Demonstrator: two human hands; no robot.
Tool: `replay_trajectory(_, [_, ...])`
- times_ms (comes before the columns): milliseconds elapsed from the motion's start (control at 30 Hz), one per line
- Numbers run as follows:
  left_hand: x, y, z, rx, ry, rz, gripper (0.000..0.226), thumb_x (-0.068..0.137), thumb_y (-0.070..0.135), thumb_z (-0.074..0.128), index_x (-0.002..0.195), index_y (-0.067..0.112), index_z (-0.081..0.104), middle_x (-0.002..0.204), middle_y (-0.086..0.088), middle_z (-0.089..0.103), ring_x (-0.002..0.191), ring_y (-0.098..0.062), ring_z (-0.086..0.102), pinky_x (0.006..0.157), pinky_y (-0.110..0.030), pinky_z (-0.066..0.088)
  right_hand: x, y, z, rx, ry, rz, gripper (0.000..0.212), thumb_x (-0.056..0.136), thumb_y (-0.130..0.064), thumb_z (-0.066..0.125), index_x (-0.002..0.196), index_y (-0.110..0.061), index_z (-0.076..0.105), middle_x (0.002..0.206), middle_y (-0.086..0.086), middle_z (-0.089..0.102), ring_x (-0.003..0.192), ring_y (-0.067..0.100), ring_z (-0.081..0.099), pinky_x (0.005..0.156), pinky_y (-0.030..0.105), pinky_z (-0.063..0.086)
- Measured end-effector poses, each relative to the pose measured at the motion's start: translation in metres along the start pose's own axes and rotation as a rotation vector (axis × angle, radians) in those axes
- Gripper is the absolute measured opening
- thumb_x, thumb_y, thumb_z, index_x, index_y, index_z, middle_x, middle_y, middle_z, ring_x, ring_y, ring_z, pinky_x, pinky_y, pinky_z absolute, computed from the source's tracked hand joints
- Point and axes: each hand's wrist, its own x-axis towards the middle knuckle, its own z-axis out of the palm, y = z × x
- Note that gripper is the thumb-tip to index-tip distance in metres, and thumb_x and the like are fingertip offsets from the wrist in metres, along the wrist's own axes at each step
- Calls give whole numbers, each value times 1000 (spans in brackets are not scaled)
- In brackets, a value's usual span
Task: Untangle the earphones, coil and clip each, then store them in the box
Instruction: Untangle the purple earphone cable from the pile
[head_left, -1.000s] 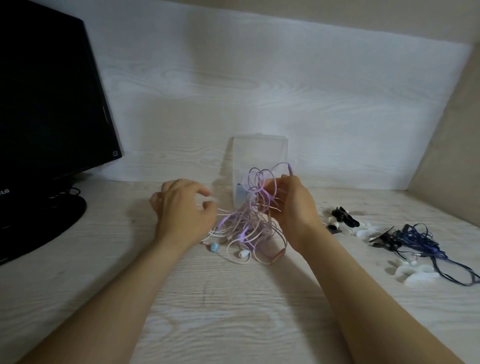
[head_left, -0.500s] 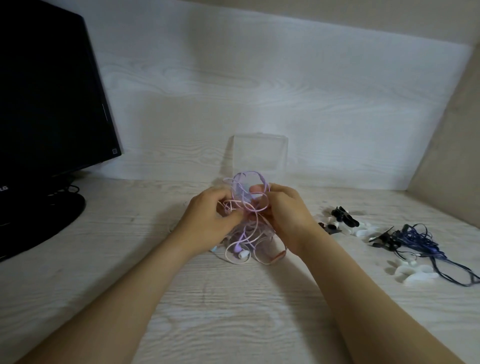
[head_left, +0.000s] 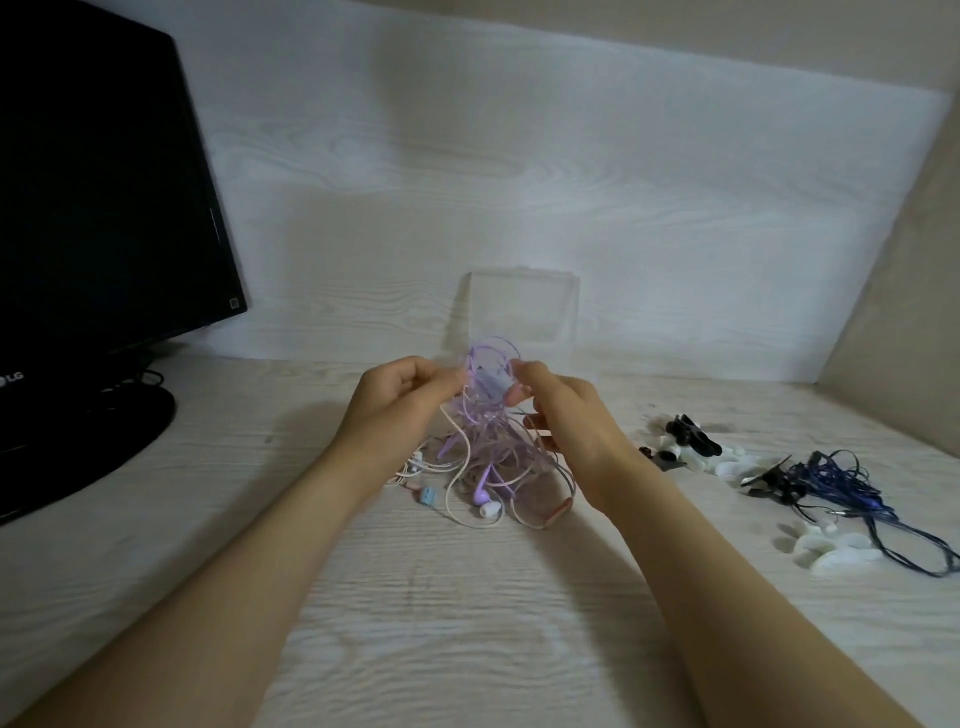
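Purple and pale cords are pinched near their top by both hands. A second ago the left hand (head_left: 400, 402) was lower and further to the side; it has since closed in opposite the right hand (head_left: 563, 415). Together they grip the tangle of earphones (head_left: 488, 447) just in front of the box (head_left: 524, 306), with the lower loops and buds trailing on the table (head_left: 467, 623). Separating the strands seems barely begun. Blue earphones (head_left: 831, 480) lie well to the right of the box.

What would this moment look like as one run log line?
step: untangling | left hand: pinching pale earphone tangle | right hand: pinching same tangle | box: behind tangle | blue earphones: untouched, far right
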Motion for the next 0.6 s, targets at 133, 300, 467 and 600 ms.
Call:
replay_trajectory(133, [1, 1, 0, -87, 77, 18, 32, 93, 30, 80, 87, 8, 58, 80, -8, 62, 78, -16, 58, 75, -28, 44, 1, 6, 4, -130, 15, -98, 40, 102, -38, 64, 76, -9, 74, 77, 10, 54, 69, 18, 48, 61, 25, 40])
replay_trajectory(300, [3, 1, -3, -99, 208, 11, 25, 94, 23, 77, 91, 16, 53, 85, -5, 63, 81, -11, 63, 72, -20, 45, 0, 7, 3, -48, 84, -162, 28, 109, -20, 56, 101, -2, 76, 75, 11, 69, 55, 3, 61, 48, 10, 42])
replay_trajectory(467, [4, 0, 1, -47, 283, 37, 29, 93, 16, 76, 89, 19, 47, 75, 2, 53, 59, -6, 52, 64, -21, 44, 8, 15, 9, -313, 45, -276, 39, 92, 3, 51, 95, -25, 78, 77, -7, 74, 76, 14, 68, 70, 29, 53])
replay_trajectory(600, [3, -2, 0, 27, 210, 80, 26, 91, 13, 77, 95, 17, 52, 84, -10, 67, 70, -13, 63, 67, -22, 51, -1, 9, 10, -403, -25, -409, 55, 67, -9, 50, 113, -23, 75, 97, -10, 73, 92, 2, 66, 72, 15, 48])
